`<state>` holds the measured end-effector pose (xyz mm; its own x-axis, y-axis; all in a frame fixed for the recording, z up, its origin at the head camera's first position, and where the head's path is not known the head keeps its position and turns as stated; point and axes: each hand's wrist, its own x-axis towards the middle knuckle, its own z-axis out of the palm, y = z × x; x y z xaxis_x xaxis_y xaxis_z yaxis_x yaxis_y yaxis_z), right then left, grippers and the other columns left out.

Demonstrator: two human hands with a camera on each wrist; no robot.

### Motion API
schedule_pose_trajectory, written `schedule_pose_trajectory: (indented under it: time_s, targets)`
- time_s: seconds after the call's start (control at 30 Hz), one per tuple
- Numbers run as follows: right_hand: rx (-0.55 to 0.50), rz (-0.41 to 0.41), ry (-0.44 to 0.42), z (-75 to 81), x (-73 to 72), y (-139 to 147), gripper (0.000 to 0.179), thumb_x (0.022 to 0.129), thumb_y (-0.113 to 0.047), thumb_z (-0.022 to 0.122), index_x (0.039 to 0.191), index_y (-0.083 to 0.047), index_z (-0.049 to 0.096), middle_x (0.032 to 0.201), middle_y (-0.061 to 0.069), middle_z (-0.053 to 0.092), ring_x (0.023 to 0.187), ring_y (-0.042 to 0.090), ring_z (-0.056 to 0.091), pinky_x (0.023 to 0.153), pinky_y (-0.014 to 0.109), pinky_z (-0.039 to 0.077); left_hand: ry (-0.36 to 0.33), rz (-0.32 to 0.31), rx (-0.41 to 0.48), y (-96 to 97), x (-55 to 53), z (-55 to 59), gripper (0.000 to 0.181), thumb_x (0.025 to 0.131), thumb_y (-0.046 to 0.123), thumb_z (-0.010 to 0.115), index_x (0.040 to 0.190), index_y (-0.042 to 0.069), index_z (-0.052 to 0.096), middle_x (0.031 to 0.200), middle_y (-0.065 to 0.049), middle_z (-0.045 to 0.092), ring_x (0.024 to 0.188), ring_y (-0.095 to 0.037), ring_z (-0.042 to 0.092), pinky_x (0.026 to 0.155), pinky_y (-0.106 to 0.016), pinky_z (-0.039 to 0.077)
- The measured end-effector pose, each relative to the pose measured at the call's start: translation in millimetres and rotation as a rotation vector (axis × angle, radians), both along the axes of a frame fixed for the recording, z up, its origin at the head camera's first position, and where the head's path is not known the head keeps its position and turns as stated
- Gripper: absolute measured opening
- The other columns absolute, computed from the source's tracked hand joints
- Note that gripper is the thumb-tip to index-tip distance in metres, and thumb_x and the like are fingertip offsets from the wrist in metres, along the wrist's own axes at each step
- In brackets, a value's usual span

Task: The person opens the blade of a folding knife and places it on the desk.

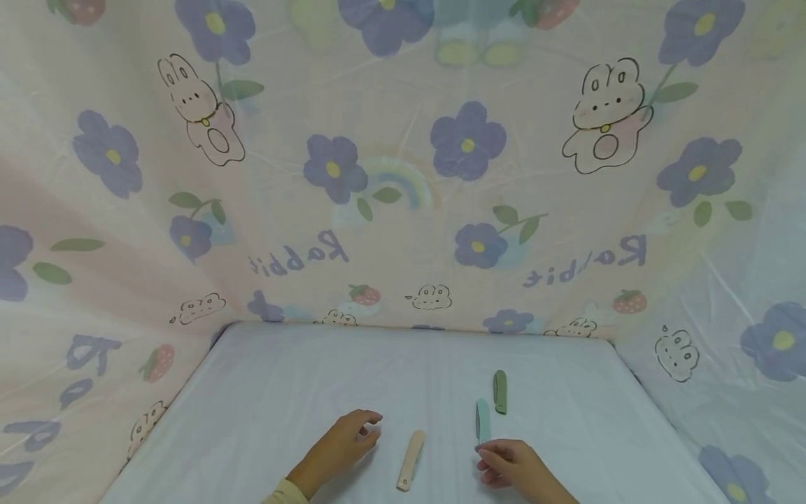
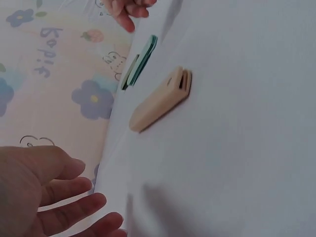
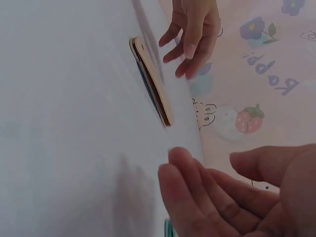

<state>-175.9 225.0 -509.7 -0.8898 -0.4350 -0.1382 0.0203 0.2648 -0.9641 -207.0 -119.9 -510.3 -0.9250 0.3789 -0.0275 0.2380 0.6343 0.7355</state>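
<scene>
A printed curtain (image 1: pixel 390 217) forms the enclosure's back and side walls, evidently hung to screen off the work area. Within it lies the white surface (image 1: pixel 302 374), flat, so each item rests on it without support. Two hands work from the near side. The left hand (image 1: pixel 343 444), with a yellow sleeve (image 1: pixel 286 494) at its wrist, is held above the surface, left of the nearest item; its grip is loosely spread, fingers slightly bent, and contains nothing. The right hand (image 1: pixel 519 465) has its thumb parted from its fingers; its grip is likewise unclosed and empty. In the head view its fingertips overlap the near end of the teal folding knife (image 1: pixel 483 418), but the left wrist view shows a gap there. Three items that appear to be folding knives lie on the surface, seemingly closed, which would keep any edge inside the handle. The beige folding knife (image 1: pixel 411 460) lies slanted between the hands, a position presumably convenient to both. The teal one lies just ahead of the right hand, and the green folding knife (image 1: pixel 500 392) lies beyond it, slightly right; the separation likely leaves finger room around each handle. A small round mark, probably the pivot, shows at the beige handle's near end.
</scene>
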Motion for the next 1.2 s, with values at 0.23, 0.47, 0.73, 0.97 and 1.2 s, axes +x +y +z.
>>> schedule_pose_trajectory:
  time_s: [0.23,0.47,0.73,0.97,1.2]
  targets:
    - [-0.038,0.019,-0.041,-2.9,-0.1,-18,0.044,0.097,-0.023,0.051,0.115,0.017,0.052,0.093,0.015,0.066,0.080,0.025,0.065,0.070,0.031,0.056,0.005,0.000,-0.002,20.2,1.2,-2.3,0.031,0.092,0.028,0.058,0.116,0.009,0.061,0.109,-0.001,0.060,0.089,-0.015,0.057,0.071,-0.033,0.050]
    - [-0.054,0.009,-0.096,-6.6,-1.6,-39,0.043,0.096,-0.020,0.052,0.116,0.018,0.051,0.092,0.014,0.067,0.080,0.027,0.067,0.070,0.034,0.056,0.026,0.004,-0.010,37.9,2.2,-3.2,0.026,0.089,0.021,0.062,0.111,0.006,0.063,0.101,-0.001,0.063,0.080,-0.009,0.055,0.067,-0.028,0.048]
    - [-0.069,-0.044,-0.211,-13.0,-1.3,-63,0.042,0.095,-0.015,0.052,0.120,0.019,0.046,0.096,0.014,0.067,0.082,0.025,0.067,0.071,0.034,0.056,0.024,-0.002,-0.005,53.1,3.0,-4.6,0.026,0.087,0.021,0.063,0.110,0.007,0.064,0.099,-0.001,0.063,0.077,-0.008,0.053,0.065,-0.028,0.047]
    - [-0.123,-0.101,-0.280,-17.7,-2.3,-75,0.036,0.097,-0.015,0.050,0.114,0.017,0.050,0.094,0.015,0.067,0.084,0.025,0.067,0.073,0.033,0.055,0.033,-0.015,0.028,59.3,4.6,-11.2,0.024,0.088,0.021,0.063,0.107,0.007,0.064,0.098,0.001,0.061,0.076,-0.005,0.050,0.065,-0.027,0.045]
    - [-0.209,-0.154,-0.375,-19.9,-3.5,-82,0.032,0.096,-0.010,0.047,0.112,0.017,0.053,0.092,0.014,0.067,0.086,0.025,0.067,0.077,0.035,0.054,0.029,-0.006,0.033,65.1,8.8,-9.9,0.024,0.087,0.020,0.063,0.108,0.007,0.064,0.091,0.006,0.058,0.072,-0.003,0.048,0.061,-0.024,0.043]
